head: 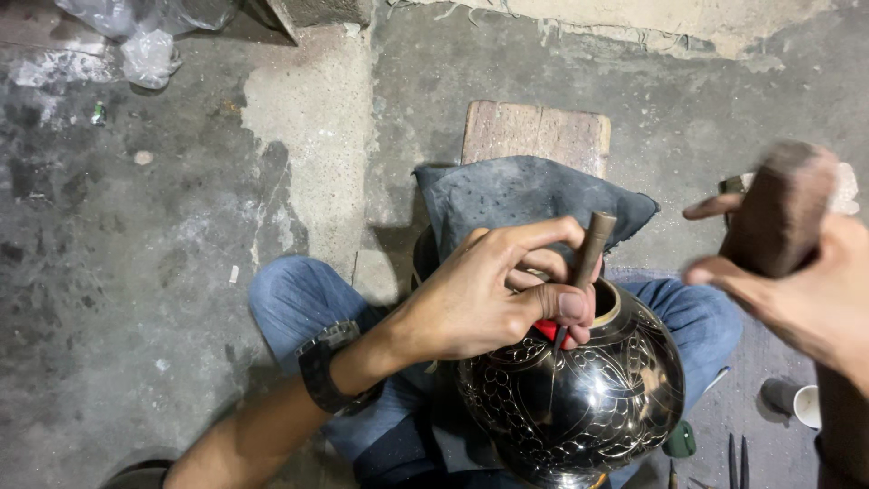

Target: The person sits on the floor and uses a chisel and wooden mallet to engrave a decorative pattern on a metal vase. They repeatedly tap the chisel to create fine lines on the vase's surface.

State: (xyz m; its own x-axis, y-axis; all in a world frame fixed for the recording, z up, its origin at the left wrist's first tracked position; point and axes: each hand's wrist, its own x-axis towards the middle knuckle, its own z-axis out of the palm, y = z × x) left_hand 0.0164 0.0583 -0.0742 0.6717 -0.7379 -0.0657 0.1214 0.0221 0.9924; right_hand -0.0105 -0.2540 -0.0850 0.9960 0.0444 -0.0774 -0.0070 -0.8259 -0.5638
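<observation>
Engraving under way | left hand [489, 299] pinched a slim metal chisel [588, 258] against a round black engraved metal pot [579, 398] in the lap | right hand [806, 290], far right, gripped a raised brown wooden mallet [778, 213] | next: a square strike on the chisel's top.

A round vase [579, 398] rests between the person's knees, near the bottom edge. The left hand [480, 294] lies on its top, holding a chisel [588, 258] against it. The right hand [806, 290] holds a mallet [778, 213] to the right. Behind lies a cloth [525, 195] over a wooden block [534, 134] on the floor [136, 272]. A cup [806, 406] stands near right.
</observation>
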